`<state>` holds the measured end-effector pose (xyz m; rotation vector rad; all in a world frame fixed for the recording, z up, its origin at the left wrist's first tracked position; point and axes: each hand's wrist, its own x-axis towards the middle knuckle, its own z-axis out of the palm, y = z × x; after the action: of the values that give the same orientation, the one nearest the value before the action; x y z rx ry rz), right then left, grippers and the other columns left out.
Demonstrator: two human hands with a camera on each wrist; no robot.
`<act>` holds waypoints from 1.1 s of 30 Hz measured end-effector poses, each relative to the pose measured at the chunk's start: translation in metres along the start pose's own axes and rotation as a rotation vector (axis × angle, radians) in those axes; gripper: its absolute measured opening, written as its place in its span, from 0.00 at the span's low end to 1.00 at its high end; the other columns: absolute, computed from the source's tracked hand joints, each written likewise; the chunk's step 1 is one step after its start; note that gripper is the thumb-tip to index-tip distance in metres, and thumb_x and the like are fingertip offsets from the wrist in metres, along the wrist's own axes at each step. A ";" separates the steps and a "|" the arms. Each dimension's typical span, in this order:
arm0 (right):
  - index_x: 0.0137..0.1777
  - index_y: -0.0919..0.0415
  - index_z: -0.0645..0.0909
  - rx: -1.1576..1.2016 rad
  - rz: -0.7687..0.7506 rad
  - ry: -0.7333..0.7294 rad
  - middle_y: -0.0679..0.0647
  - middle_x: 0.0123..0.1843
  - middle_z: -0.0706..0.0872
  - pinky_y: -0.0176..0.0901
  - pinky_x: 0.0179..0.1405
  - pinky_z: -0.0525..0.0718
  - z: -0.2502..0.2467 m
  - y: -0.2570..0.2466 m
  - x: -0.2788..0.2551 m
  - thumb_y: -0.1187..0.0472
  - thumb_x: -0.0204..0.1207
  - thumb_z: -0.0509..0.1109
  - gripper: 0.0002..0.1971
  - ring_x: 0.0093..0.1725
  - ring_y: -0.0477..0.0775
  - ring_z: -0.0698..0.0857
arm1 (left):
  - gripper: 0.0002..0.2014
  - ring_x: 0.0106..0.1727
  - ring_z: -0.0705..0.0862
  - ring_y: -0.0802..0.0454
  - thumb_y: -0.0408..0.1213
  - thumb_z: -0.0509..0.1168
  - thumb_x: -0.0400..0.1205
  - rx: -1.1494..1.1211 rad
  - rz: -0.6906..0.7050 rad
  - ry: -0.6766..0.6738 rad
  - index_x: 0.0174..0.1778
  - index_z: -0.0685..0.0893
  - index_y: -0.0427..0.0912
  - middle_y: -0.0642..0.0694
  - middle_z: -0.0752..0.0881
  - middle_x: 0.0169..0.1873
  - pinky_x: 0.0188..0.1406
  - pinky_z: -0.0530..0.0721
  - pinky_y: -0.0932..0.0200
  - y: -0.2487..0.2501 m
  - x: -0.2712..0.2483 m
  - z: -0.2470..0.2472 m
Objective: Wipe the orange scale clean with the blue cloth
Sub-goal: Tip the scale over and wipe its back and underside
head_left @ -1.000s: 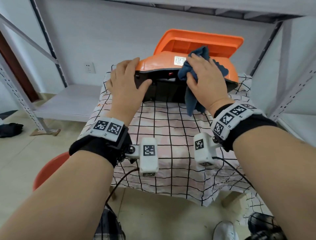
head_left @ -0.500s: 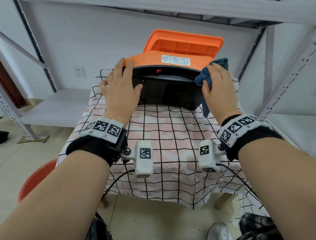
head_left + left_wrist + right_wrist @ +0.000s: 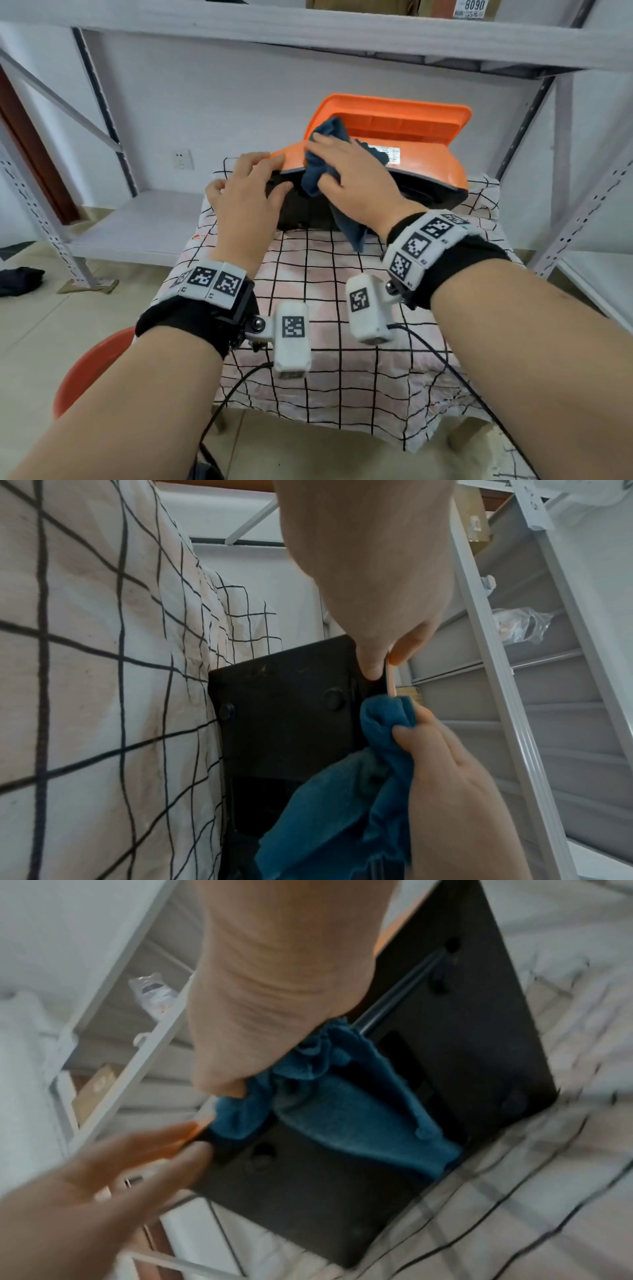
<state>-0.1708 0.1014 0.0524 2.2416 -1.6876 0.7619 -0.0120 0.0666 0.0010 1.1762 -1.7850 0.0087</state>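
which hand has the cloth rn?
The right hand grips the blue cloth, pressing it on the orange scale at its left end. The left hand holds no cloth; it steadies the scale's left edge.

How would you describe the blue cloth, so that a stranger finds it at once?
On the checked tablecloth stands the tipped-up orange scale. At its left end the right hand presses the blue cloth on it. It is the only blue, soft thing there.

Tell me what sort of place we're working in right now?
Probably a storeroom or stockroom: grey slotted-metal shelving surrounds a small table under a checked cloth, and a price-tagged cardboard box sits on the top shelf.
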 end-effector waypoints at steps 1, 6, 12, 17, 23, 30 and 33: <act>0.78 0.58 0.68 -0.010 -0.001 -0.014 0.53 0.80 0.67 0.45 0.80 0.49 -0.002 0.006 -0.003 0.63 0.78 0.59 0.26 0.80 0.51 0.63 | 0.16 0.59 0.80 0.53 0.46 0.65 0.80 -0.002 0.013 0.004 0.64 0.81 0.52 0.54 0.77 0.65 0.64 0.62 0.49 0.000 0.000 -0.001; 0.71 0.60 0.76 0.005 0.221 0.231 0.55 0.75 0.76 0.47 0.77 0.58 -0.017 0.041 -0.042 0.60 0.74 0.60 0.24 0.75 0.56 0.71 | 0.18 0.60 0.78 0.50 0.51 0.65 0.79 0.034 0.047 0.004 0.62 0.80 0.48 0.50 0.76 0.64 0.61 0.62 0.50 0.009 -0.002 0.000; 0.64 0.63 0.79 -0.064 0.274 0.340 0.58 0.66 0.81 0.48 0.67 0.70 -0.025 0.056 -0.070 0.64 0.73 0.61 0.19 0.65 0.60 0.76 | 0.36 0.76 0.66 0.44 0.63 0.63 0.76 0.208 0.204 -0.116 0.72 0.71 0.42 0.44 0.63 0.79 0.71 0.61 0.44 0.043 0.031 -0.002; 0.53 0.61 0.82 -0.135 0.230 0.332 0.53 0.53 0.85 0.39 0.52 0.69 -0.025 0.067 -0.079 0.57 0.69 0.53 0.20 0.47 0.54 0.75 | 0.53 0.77 0.66 0.43 0.58 0.74 0.68 0.041 0.282 -0.423 0.82 0.54 0.39 0.40 0.66 0.78 0.75 0.65 0.49 0.044 0.060 0.003; 0.53 0.68 0.85 -0.045 0.264 0.482 0.61 0.53 0.87 0.35 0.59 0.67 -0.031 0.055 -0.088 0.64 0.71 0.59 0.16 0.54 0.63 0.81 | 0.54 0.73 0.72 0.44 0.56 0.75 0.69 0.005 0.242 -0.422 0.83 0.49 0.43 0.43 0.67 0.77 0.67 0.73 0.48 0.039 0.046 0.001; 0.54 0.74 0.85 -0.099 -0.206 0.355 0.67 0.56 0.87 0.46 0.64 0.72 -0.031 0.005 -0.021 0.68 0.69 0.59 0.18 0.56 0.65 0.84 | 0.53 0.70 0.75 0.47 0.57 0.75 0.64 -0.103 0.185 -0.382 0.82 0.56 0.48 0.46 0.74 0.72 0.63 0.78 0.47 0.034 0.050 0.014; 0.53 0.73 0.86 -0.182 -0.200 0.232 0.66 0.56 0.87 0.49 0.62 0.77 -0.031 0.008 -0.010 0.66 0.67 0.56 0.21 0.55 0.66 0.87 | 0.54 0.70 0.75 0.48 0.59 0.75 0.63 -0.082 0.173 -0.386 0.82 0.55 0.50 0.48 0.74 0.72 0.60 0.80 0.48 0.031 0.049 0.015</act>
<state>-0.1885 0.1214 0.0721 2.0689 -1.3457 0.7540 -0.0480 0.0410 0.0416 1.0092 -2.1995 -0.2011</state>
